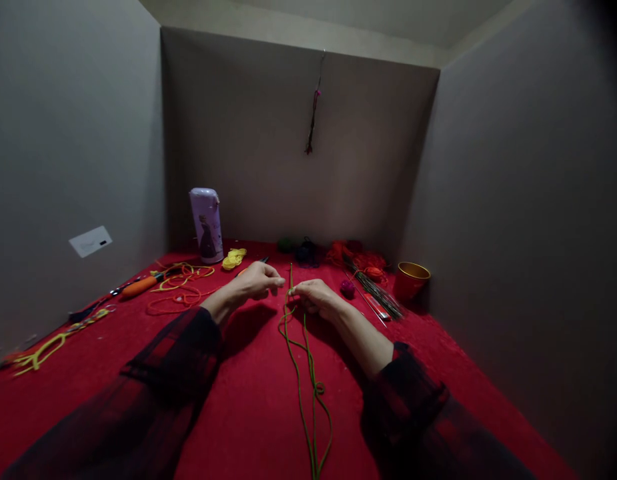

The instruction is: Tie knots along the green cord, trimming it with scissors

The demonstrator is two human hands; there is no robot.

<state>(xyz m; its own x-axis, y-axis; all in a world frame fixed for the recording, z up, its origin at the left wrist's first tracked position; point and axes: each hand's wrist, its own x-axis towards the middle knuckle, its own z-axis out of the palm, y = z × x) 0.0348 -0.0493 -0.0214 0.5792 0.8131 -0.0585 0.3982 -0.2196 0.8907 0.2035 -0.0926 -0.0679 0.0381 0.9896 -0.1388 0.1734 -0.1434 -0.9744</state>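
Both hands meet over the middle of a red cloth (248,413), fingertips nearly together. The left hand (253,281) is curled narrow, its thumb and forefinger pinched toward the right; whether it actually grips anything there is too small and dim to tell. The right hand (313,295) is closed in a loose fist, pinching the upper part of a green cord (308,373). A short end of that cord stands up just above the right fingertips, and the rest runs down from the hand toward the person, lying on the cloth in long loose strands with a small knot or loop partway along. Both forearms wear dark checked sleeves.

Left of the left hand lie loops of orange cord (178,293), and beyond them an orange-handled tool (138,287) resting on the cloth. Farther left still is a yellow cord (43,350) near the edge. Behind the left hand stands a pale purple bottle (206,225), upright, with a small heap of yellow cord (234,259) just beside it.

Right of the right hand sits a small pink ball (347,288), close to a bundle of thin sticks (381,297). Past those, well to the right, a gold-rimmed red cup (411,280) stands upright. Behind the hands, near the back wall, are tangles of red yarn (358,257) and darker yarn (305,252). A thin strand (314,113) hangs on the back wall above.
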